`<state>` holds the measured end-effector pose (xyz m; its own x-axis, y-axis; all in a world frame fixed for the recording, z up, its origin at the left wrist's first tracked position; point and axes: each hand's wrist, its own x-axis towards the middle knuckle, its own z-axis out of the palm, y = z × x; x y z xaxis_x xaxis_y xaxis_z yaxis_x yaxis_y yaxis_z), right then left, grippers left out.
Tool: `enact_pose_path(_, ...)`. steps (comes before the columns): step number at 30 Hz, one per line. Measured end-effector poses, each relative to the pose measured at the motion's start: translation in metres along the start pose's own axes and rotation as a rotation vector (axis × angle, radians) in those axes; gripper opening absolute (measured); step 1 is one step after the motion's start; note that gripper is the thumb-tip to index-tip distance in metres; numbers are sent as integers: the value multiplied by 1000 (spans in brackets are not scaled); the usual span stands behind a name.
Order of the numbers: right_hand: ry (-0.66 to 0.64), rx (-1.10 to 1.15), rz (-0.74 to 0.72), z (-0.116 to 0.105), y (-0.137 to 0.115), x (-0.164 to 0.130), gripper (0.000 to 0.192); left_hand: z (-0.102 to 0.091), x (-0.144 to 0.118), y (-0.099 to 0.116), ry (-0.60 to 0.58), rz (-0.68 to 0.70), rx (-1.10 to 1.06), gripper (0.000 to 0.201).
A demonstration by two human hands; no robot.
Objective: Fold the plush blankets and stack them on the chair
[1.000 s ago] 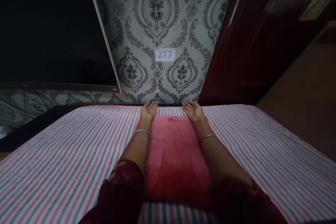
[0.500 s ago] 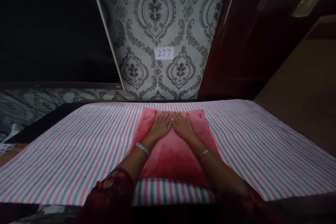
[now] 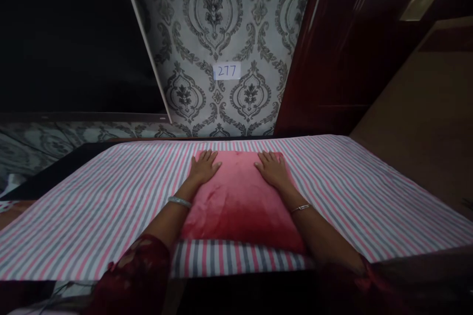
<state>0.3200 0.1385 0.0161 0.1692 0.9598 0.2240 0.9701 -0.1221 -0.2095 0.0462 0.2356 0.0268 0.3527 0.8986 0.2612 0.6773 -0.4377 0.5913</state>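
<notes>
A pink-red plush cloth [image 3: 240,197], laid out as a rough square, rests on a striped tablecloth [image 3: 121,197]. Its lower part looks darker red than the upper. My left hand [image 3: 204,166] lies flat on the cloth's far left corner, fingers spread. On the far right corner my right hand [image 3: 272,170] presses in the same way, palm down and fingers apart. Bare cloth shows between the two hands. A pale bangle [image 3: 180,202] circles my left wrist, and a thin silver bracelet [image 3: 301,208] circles the right.
Behind the table stands a patterned wall with a paper label [image 3: 226,71] reading 277. A large dark screen [image 3: 74,39] hangs at the left. To the right are a glossy dark red panel [image 3: 332,59] and a brown board [image 3: 417,123].
Both hands have moved apart, from side by side at the middle of the cloth's far edge out to its two far corners. The view has shifted slightly.
</notes>
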Motion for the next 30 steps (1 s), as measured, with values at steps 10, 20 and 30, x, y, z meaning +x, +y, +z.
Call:
enact_pose_path(10, 14, 117, -17, 0, 4, -2, 54, -5, 1, 0, -49, -122, -285, 36)
enact_pose_path(20, 62, 171, -139, -31, -39, -79, 57, -11, -85, 74, -57, 259, -25, 42)
enact_pose_path(30, -27, 29, -181, -3, -67, -128, 57, 31, -141, 74, -169, 328, 455, 59)
